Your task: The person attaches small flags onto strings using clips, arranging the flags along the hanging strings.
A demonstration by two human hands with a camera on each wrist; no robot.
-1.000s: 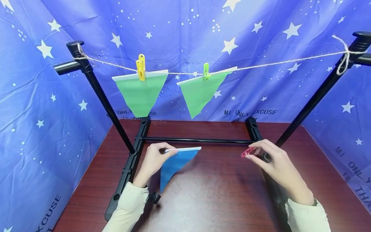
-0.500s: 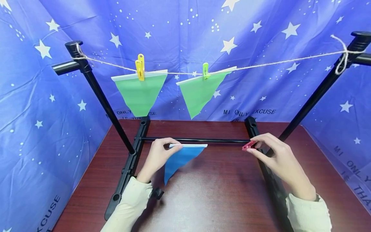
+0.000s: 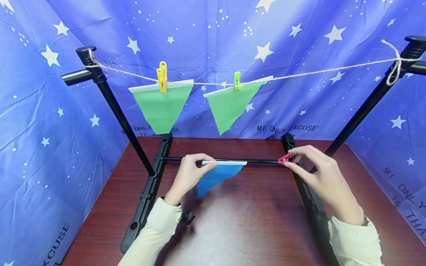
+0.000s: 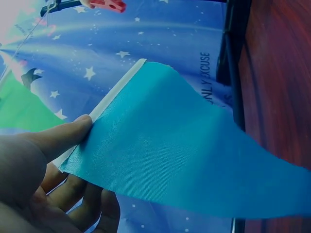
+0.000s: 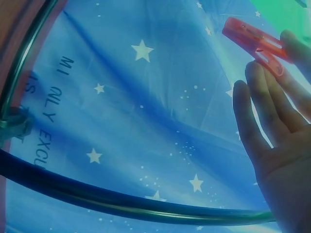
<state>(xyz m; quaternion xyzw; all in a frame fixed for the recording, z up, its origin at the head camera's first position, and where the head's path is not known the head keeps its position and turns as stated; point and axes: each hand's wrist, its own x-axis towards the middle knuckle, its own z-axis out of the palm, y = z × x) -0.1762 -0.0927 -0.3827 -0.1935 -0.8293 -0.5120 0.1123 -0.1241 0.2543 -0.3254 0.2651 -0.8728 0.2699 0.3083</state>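
My left hand (image 3: pixel 191 175) pinches the white top edge of a blue pennant flag (image 3: pixel 219 174) near its left corner, thumb on the near face. The cloth hangs down from it, and in the left wrist view the blue pennant (image 4: pixel 160 141) spreads out past the thumb. To the right, my right hand (image 3: pixel 321 173) holds a red clothespin (image 3: pixel 285 158) by its handles between thumb and fingers; the red clothespin (image 5: pixel 252 41) looks closed at its tip. Both hands are below the string (image 3: pixel 316 73). A gap separates pennant and clothespin.
Two green pennants hang from the string, one under a yellow clothespin (image 3: pixel 162 79), the other under a light green clothespin (image 3: pixel 237 82). Black posts (image 3: pixel 116 111) hold the string at both sides. A low crossbar (image 3: pixel 259 161) spans the frame above the dark red table (image 3: pixel 246 221).
My left hand has moved up and to the right with the blue pennant. My right hand has risen slightly with the red clothespin. The hanging green pennants stay where they were.
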